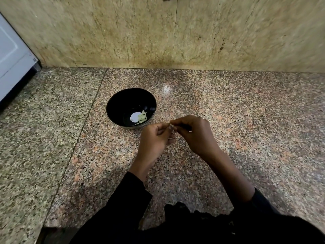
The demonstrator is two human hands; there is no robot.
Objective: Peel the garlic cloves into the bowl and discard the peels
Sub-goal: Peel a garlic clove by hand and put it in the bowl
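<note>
My left hand (154, 138) and right hand (195, 134) meet at the centre of the frame above the granite counter (246, 111), fingers curled, pinching a garlic clove (172, 128) and its papery peel between them. Just above left, the black bowl (121, 101) holds peeled cloves (142, 117).

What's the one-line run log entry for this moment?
step: peeling | hands: left hand and right hand pinch garlic clove | black bowl: peeled cloves

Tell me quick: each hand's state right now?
Left hand: fingers curled, pinching a garlic clove.
Right hand: pinching the same clove from the other side.
</note>
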